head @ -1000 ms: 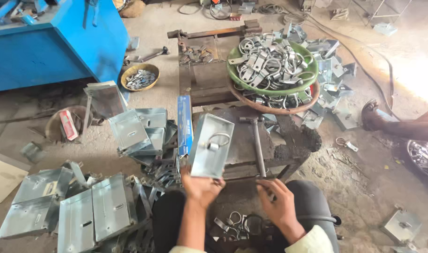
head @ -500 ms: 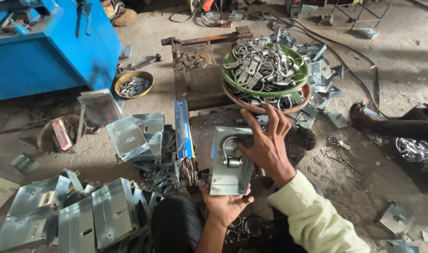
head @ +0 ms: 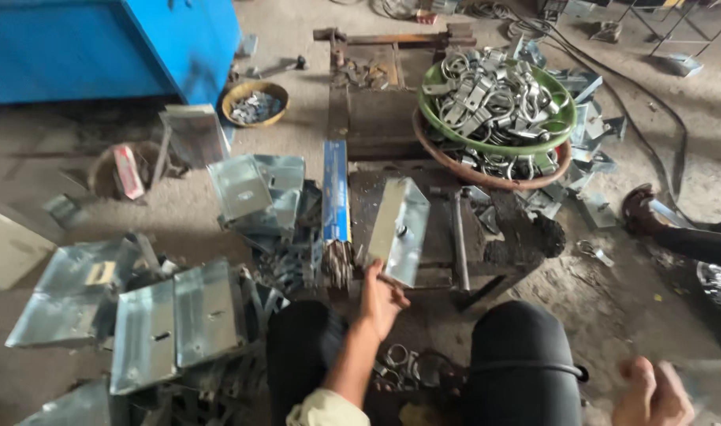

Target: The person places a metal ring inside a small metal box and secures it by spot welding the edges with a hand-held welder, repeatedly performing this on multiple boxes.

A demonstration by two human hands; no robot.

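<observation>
On workbench: one bracket plate [head: 398,230], left hand [head: 380,300] gripping.

A dusty grey concrete floor [head: 313,134] fills the workshop. A blue metal cabinet [head: 100,39] stands at 10 o'clock. Black cables [head: 652,102] trail at 2 o'clock, where daylight brightens the ground.

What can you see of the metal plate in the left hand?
The metal plate is a grey, shiny, rectangular sheet with folded long edges and a small dark fitting near its middle. It stands tilted on its near end over the dark workbench, beside a blue box. The left hand grips its lower edge.
</observation>
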